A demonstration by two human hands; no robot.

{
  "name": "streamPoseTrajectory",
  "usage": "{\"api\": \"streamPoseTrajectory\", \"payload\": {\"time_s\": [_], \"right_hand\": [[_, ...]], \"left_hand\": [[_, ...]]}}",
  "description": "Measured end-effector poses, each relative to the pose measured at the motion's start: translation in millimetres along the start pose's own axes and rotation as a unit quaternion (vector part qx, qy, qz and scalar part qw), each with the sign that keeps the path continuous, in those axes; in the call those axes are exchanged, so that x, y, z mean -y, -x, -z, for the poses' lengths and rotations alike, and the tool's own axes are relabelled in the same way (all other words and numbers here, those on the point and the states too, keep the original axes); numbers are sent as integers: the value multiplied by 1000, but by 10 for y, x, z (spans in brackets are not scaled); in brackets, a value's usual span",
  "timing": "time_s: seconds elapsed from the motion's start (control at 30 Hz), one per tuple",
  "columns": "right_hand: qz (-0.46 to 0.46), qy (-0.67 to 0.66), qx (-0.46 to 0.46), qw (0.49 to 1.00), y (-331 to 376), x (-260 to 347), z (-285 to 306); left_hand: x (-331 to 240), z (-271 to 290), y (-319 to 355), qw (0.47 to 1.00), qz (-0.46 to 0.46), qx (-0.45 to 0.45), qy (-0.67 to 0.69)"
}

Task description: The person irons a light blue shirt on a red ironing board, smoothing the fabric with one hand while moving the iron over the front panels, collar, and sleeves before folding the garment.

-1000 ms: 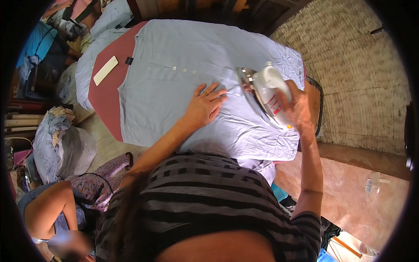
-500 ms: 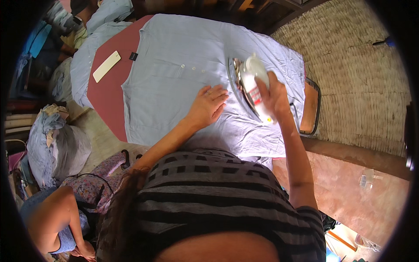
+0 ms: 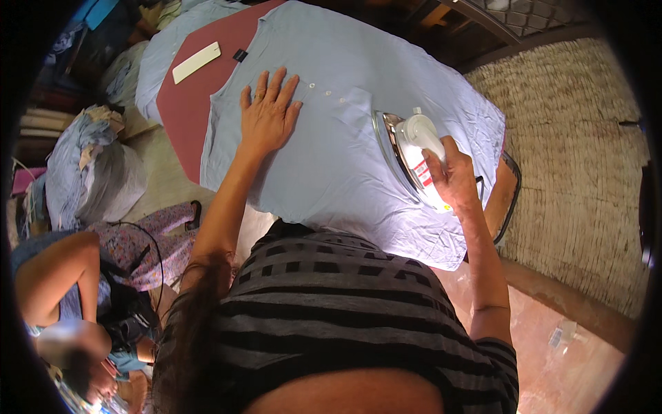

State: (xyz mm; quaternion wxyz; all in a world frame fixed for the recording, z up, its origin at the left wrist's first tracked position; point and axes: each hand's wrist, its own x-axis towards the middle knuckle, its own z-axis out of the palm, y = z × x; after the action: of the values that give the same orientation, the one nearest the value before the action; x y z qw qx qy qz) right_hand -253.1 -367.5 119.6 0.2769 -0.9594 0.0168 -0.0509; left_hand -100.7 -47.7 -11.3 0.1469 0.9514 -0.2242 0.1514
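Observation:
A light blue shirt (image 3: pixel 331 138) with a short row of buttons lies spread over a dark red ironing board (image 3: pixel 181 131). My right hand (image 3: pixel 452 176) is wrapped round the handle of a white iron (image 3: pixel 417 138) with red markings. The iron stands over the right part of the shirt, its metal soleplate edge showing; whether it presses on the cloth I cannot tell. My left hand (image 3: pixel 271 116) lies flat on the shirt near the neckline and buttons, fingers spread, holding nothing.
A long white device (image 3: pixel 196 63) rests at the board's left end. Bundled clothes (image 3: pixel 93 172) sit on the floor at left, near a seated person (image 3: pixel 62 283). A woven mat (image 3: pixel 562 165) covers the floor at right. Dark furniture stands behind the board.
My left hand has moved left and away from me, toward the shirt's neckline, and its fingers have spread. The view has shifted, and the iron stays in my right hand.

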Motion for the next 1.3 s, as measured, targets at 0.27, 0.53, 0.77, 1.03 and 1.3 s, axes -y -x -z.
{"api": "streamPoseTrajectory", "payload": {"time_s": [0.27,0.53,0.77,1.03,1.3], "right_hand": [[46,25,47,998,-261,-66,96],[50,19,54,997,-278,-61,97],[45,32,56,997,-335,-114,110],[30,9,40,999,-588,-111,89],[77,-7,22,997,-1583,56,-56]], "left_hand": [[161,-76,-117,992,28,-89,82],[87,-175,-659,975,157,-151,32],[258,-261,-777,959,168,-153,168],[219,-131,-818,952,176,-139,207],[903,-209,-1574,965,124,-222,60]]}}
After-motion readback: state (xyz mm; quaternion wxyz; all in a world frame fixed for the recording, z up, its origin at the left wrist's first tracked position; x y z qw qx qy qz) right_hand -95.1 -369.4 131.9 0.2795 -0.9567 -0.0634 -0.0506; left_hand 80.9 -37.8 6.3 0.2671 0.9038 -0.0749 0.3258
